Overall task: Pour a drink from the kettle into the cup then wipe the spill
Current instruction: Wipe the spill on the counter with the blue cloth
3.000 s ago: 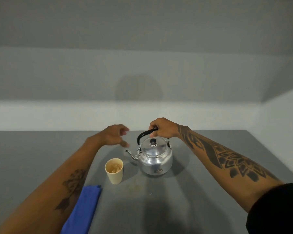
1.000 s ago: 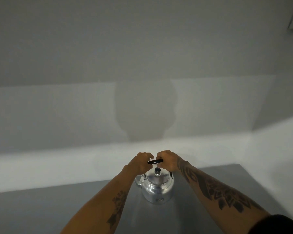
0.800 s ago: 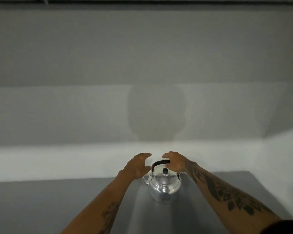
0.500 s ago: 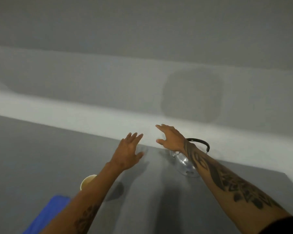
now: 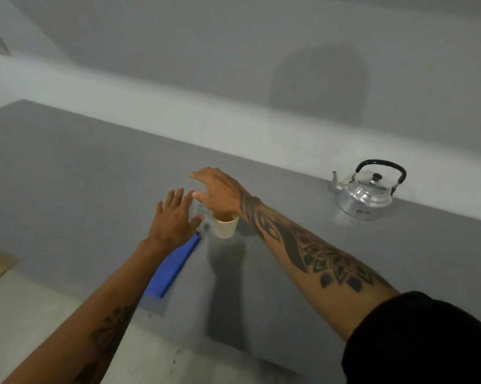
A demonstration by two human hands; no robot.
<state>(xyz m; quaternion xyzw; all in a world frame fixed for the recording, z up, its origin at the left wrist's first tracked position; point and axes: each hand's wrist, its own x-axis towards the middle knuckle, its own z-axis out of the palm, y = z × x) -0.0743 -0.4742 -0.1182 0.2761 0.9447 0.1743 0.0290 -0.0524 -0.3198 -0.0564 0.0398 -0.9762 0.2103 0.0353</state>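
The blue cloth (image 5: 175,266), folded into a long strip, lies on the grey table (image 5: 67,173) near its front edge, with one end touching or just short of the foot of the paper cup (image 5: 225,227); the left forearm crosses over its near half. As a soft, light, limp thing it will likely sag and unfold if pinched at one corner, so the better hold is a flat palm pressed on the middle of the strip, or a bunching grasp across its width, which also suits wiping. The cup stands upright just beyond it and holds a pale brown drink; it looks light and thin-walled, easy to tip or crush, so any wiping beside it calls for care. The right hand (image 5: 220,194) hovers directly over the cup's mouth with fingers spread and loosely curved, gripping nothing. The left hand (image 5: 174,217) floats just left of the cup, above the far end of the cloth, palm down and fingers splayed, also empty. The metal kettle (image 5: 365,191) sits upright, lid on, black handle raised, well apart near the far right edge of the table, spout pointing left. No spill shows clearly.
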